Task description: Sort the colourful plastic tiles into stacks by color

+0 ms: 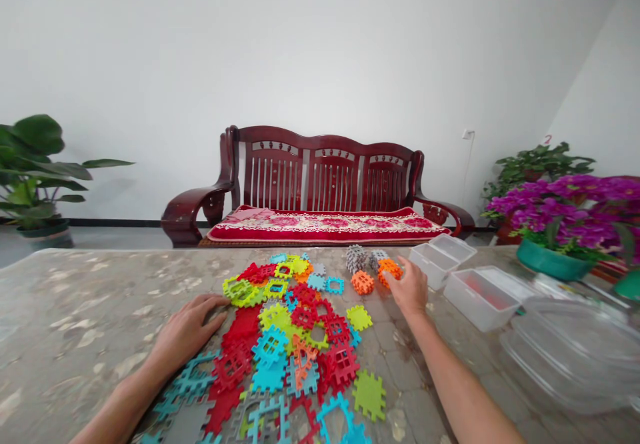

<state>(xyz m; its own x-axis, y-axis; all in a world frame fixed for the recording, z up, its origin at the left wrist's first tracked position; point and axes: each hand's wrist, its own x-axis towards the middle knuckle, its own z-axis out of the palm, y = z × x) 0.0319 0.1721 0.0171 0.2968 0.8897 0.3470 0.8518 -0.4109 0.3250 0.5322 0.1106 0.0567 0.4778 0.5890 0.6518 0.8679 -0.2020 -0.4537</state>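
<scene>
My left hand [197,324] lies low on the table with its fingers stretched out, at the left edge of a spread of flat notched puzzle tiles. Its fingertips are beside a lime-green tile [240,291]. Thumb and fingers of my right hand [411,287] are around an orange block [389,271] built from notched tiles. Just left of that stands another orange block [363,283]. Behind them are a dark grey block [357,258] and a lighter grey block [379,259]. Red, blue, grey and green tiles, such as a red tile [233,364], overlap between my arms.
Right of my right hand stand an open clear plastic box [434,264] and a second box [480,304] with something red inside. Larger clear containers [575,354] sit nearer me. Purple flowers in a teal pot [555,259] and a wooden bench [330,164] are beyond.
</scene>
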